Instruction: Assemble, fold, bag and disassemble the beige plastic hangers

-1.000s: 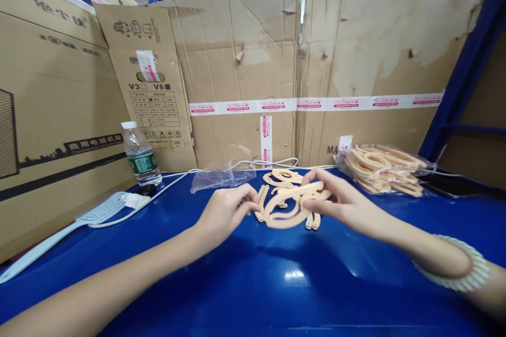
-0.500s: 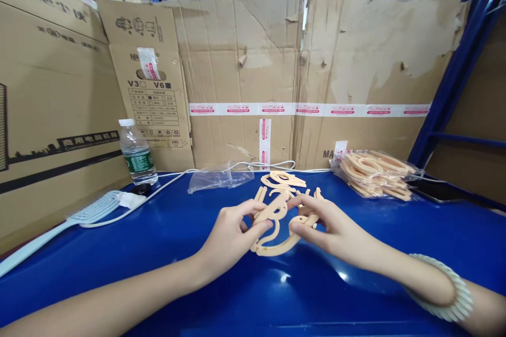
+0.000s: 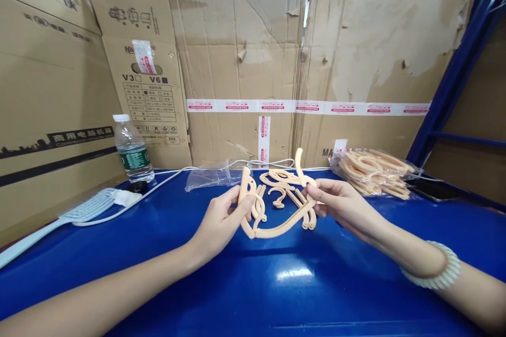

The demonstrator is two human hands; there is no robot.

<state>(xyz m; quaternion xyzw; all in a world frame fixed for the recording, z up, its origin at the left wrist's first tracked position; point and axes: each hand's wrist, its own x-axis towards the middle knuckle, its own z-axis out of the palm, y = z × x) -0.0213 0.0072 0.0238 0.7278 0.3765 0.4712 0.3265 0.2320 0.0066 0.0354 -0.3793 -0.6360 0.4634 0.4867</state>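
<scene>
Both my hands hold a beige folding clothes hanger (image 3: 280, 229) above the table. My left hand (image 3: 221, 218) is closed on its left end, thumb across a straight piece that stands upright beside a small curved hook. Pinched in my right hand (image 3: 342, 205) is the right end, where a short arm sticks up past the fingers. A long curved bar joins the two ends along the bottom. Behind it a loose hanger hook (image 3: 279, 197) lies on the table, with several hanger arms (image 3: 308, 216) partly hidden by the held hanger.
Another beige hanger (image 3: 272, 178) lies farther back. A clear bag of hangers (image 3: 375, 171) is at the back right, beside a dark flat device (image 3: 430, 189). An empty plastic bag (image 3: 213, 176), water bottle (image 3: 133, 152), light blue brush (image 3: 89, 204) and white cable (image 3: 166, 184) lie left. Cardboard (image 3: 241, 73) walls the back.
My hands have moved apart, my left to the left and my right slightly right. The hanger is now spread wider, its left piece upright and a right arm pointing up.
</scene>
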